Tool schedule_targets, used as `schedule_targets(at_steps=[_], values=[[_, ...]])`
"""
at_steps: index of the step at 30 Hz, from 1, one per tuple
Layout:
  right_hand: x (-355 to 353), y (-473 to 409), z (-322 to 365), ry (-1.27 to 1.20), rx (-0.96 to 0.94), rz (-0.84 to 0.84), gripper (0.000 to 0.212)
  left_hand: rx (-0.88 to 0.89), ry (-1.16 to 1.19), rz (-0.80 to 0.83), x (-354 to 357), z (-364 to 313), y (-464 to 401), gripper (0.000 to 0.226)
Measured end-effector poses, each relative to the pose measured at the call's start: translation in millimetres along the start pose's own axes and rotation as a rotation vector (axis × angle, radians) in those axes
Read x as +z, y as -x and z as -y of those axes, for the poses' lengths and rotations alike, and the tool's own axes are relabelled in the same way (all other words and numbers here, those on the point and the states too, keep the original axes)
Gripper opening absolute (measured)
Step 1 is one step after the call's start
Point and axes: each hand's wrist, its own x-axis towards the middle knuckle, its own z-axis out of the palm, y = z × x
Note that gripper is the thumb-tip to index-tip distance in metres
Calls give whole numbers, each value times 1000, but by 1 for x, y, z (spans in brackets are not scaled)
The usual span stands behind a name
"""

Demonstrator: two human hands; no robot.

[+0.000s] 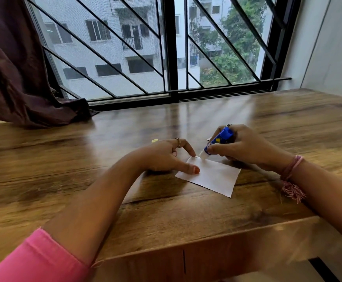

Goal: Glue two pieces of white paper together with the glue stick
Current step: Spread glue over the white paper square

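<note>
The right hand (pixel 247 147) grips the blue glue stick (pixel 219 140), tilted, its white tip touching the far left corner of 1 white paper (pixel 210 176) lying flat on the wooden table (pixel 125 210). The left hand (pixel 166 155), uncurled, presses thumb and forefinger on the paper's left edge.

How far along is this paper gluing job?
Done: the glue stick is uncapped, its white tip exposed. In hand: the right hand grips it with the tip at the far corner of a white paper, which the left hand pins down. Left: spreading more glue, adding the second piece.
</note>
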Motion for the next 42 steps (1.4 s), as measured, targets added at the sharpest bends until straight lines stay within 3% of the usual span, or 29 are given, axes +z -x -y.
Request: schedule_targets(at_steps=[13, 42], values=[[-4, 3, 5, 21, -9, 39, 14, 1, 37, 6, 0, 3, -2, 42], [-13, 8, 7, 96, -10, 77, 28, 6, 29, 5, 0, 4, -2, 42]])
